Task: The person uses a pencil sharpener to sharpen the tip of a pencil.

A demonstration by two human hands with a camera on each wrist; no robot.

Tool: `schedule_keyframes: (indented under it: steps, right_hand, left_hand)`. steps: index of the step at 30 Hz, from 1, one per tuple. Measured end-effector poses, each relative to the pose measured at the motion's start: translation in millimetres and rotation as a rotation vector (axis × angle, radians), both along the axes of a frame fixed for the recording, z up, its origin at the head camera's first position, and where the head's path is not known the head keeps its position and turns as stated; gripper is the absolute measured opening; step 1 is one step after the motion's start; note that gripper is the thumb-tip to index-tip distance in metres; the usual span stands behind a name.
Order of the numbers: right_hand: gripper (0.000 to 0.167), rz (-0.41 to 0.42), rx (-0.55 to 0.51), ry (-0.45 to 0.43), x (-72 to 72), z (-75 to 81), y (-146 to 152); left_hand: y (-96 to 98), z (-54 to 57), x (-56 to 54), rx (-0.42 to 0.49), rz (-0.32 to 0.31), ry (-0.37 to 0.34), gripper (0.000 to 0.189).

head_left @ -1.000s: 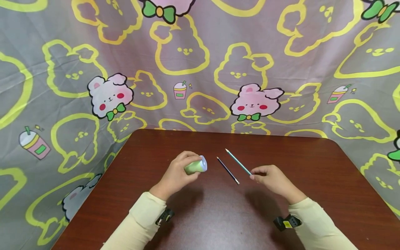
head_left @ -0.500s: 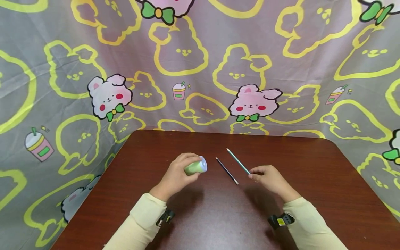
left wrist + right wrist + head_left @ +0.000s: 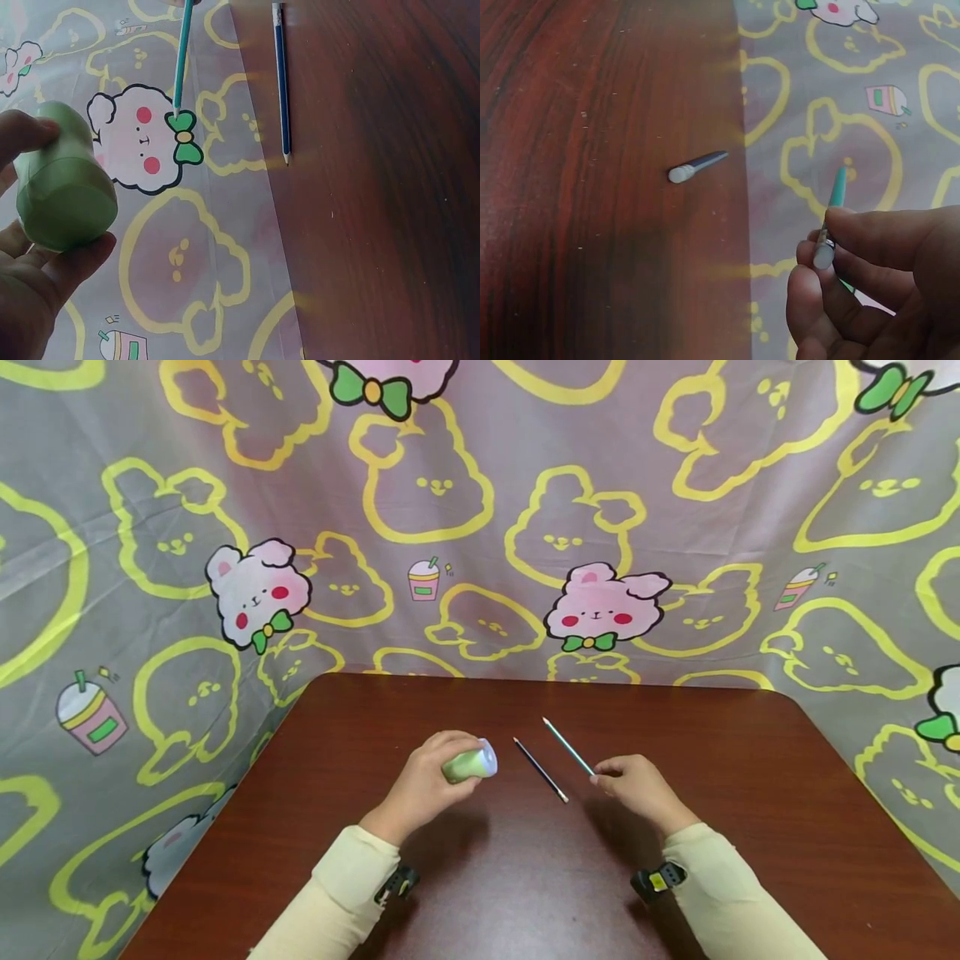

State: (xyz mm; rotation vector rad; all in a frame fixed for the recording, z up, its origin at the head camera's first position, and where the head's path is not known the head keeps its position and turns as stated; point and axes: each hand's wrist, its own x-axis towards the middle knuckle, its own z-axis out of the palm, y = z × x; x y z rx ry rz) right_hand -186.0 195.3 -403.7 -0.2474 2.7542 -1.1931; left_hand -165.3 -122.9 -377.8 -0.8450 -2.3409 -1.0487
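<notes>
My left hand grips a green cylindrical pencil sharpener, tilted so its pale blue end faces right; its rounded green base shows in the left wrist view. Thumb and fingers of my right hand pinch a teal pencil near its eraser end, its tip pointing away and to the left. That pencil is held apart from the sharpener. Between the hands a dark blue pencil lies on the table, white eraser end towards me. The palm side of my left hand is partly hidden.
The brown wooden table spreads beneath both hands. A grey cloth with yellow outlines and bunny faces hangs behind it and along both sides. Each wrist wears a small black device on a strap.
My right hand has shifted slightly left with the teal pencil, which now sits a little nearer the dark blue one. My left hand and the sharpener have hardly moved.
</notes>
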Motion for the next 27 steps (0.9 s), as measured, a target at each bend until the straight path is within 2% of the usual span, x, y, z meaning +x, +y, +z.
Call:
schedule_keyframes:
  steps: [8, 27]
  right_hand:
    - [0.026, -0.02, 0.053, -0.014, -6.2, -4.2, -2.9]
    - [0.023, -0.049, 0.123, 0.009, -20.7, -19.6, -6.2]
  left_hand:
    - [0.6, -2.6, -2.6, 0.015, -0.007, -0.004, 0.042]
    - [-0.9, -12.3, -12.8, 0.106, 0.018, -0.07, 0.043]
